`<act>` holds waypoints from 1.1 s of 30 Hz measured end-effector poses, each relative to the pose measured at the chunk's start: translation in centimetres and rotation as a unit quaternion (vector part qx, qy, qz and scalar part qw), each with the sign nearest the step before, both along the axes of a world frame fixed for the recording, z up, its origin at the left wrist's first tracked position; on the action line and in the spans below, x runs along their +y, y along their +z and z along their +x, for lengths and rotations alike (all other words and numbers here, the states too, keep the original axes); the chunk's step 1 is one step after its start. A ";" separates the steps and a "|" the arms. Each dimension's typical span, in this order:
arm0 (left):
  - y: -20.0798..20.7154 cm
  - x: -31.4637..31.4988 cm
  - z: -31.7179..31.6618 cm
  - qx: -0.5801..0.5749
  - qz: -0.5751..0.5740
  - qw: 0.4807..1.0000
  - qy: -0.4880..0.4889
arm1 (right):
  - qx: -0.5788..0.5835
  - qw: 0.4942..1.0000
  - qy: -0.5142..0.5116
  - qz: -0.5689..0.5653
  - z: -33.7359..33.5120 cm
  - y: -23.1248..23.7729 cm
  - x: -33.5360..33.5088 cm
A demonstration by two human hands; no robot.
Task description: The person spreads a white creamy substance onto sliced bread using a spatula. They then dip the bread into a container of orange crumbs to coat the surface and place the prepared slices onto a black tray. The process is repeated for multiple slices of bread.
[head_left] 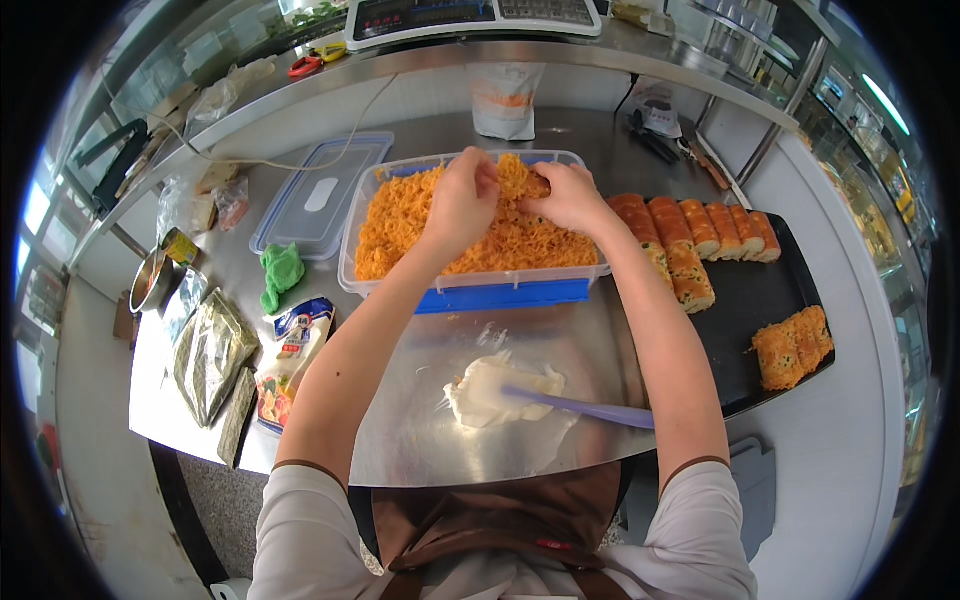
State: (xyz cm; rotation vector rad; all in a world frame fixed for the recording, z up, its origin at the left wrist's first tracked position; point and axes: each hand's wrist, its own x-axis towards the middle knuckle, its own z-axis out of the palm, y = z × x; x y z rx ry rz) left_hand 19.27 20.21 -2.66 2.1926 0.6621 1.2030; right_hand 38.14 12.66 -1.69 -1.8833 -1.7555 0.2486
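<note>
A clear plastic tub [352,240] with blue side clips holds a heap of orange shredded meat floss [395,225]. Both my hands are over its far half. In my right hand [568,197] is a floss-covered piece of bread [522,180], its brown crust just showing by the fingers. My left hand [466,197] curls at the other side of that piece, its fingertips partly hidden; whether it grips bread or floss I cannot make out. Close to me on the steel table [410,430], a purple spatula [580,405] rests its blade in a smear of white cream [480,392].
At right, a black tray [745,330] carries several bread rolls [690,275] and floss-coated pieces [793,348]. Left lie a clear lid [320,195], green cloth [282,272], a food packet [295,360] and bagged seaweed sheets [212,350]. A white pouch [505,105] stands behind the tub, below a shelf with a scale [470,25].
</note>
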 end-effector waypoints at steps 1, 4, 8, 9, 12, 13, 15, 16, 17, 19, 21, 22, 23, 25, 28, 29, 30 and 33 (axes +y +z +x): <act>0.1 0.1 -0.3 -0.013 -0.013 1.000 0.023 | -0.003 1.000 0.000 -0.007 -0.4 0.3 -0.2; 0.7 0.4 -2.0 -0.020 -0.043 0.996 0.074 | -0.025 1.000 0.013 0.003 -0.4 0.5 -0.3; 0.4 -0.2 -3.7 -0.012 -0.084 0.995 0.061 | -0.165 0.986 0.008 -0.027 -0.7 0.5 0.8; 0.3 -0.6 -4.1 -0.012 -0.096 0.994 0.054 | -0.152 0.987 0.011 -0.042 -0.6 0.7 1.2; 0.7 -1.9 -5.1 0.001 -0.167 0.985 0.047 | -0.110 0.992 -0.012 -0.060 -0.7 2.0 1.2; 0.9 -2.2 -5.6 -0.004 -0.227 0.974 0.024 | -0.089 0.994 -0.039 -0.043 -1.0 2.5 0.8; 1.4 -2.6 -6.6 -0.016 -0.343 0.939 -0.027 | -0.030 0.996 -0.078 -0.012 -1.5 3.0 0.5; 1.6 -2.8 -6.7 -0.024 -0.380 0.924 -0.046 | 0.010 0.996 -0.090 0.001 -1.5 3.2 0.4; 1.9 -3.1 -6.5 -0.031 -0.416 0.906 -0.066 | 0.049 0.993 -0.102 0.015 -1.6 3.3 0.4; 2.2 -3.4 -5.3 -0.034 -0.463 0.881 -0.087 | 0.131 0.987 -0.087 0.032 -1.4 3.0 0.4; 2.7 -3.2 -3.8 -0.025 -0.483 0.872 -0.078 | 0.180 0.978 -0.085 0.058 -2.6 2.8 0.7; 3.0 -3.3 -3.4 -0.043 -0.491 0.865 -0.094 | 0.197 0.975 -0.083 0.056 -3.9 3.2 0.2; 3.3 -3.6 -3.1 -0.060 -0.498 0.858 -0.109 | 0.182 0.977 -0.095 0.062 -4.4 2.9 0.4; 3.6 -3.4 -2.9 -0.073 -0.493 0.858 -0.126 | 0.151 0.978 -0.122 0.075 -5.4 2.1 0.8; 3.9 -3.0 -2.9 -0.072 -0.445 0.883 -0.128 | 0.316 0.945 -0.003 0.083 -6.6 2.2 -0.2; 4.2 -3.2 -3.2 -0.081 -0.420 0.895 -0.128 | 0.364 0.926 0.045 0.093 -6.9 2.4 -0.6; 4.4 -3.2 -3.4 -0.089 -0.394 0.906 -0.128 | 0.370 0.922 0.061 0.092 -7.0 2.3 -1.0; 1.2 0.0 -4.2 -0.111 -0.325 0.933 -0.109 | 0.363 0.923 0.109 0.059 -7.5 1.9 -1.6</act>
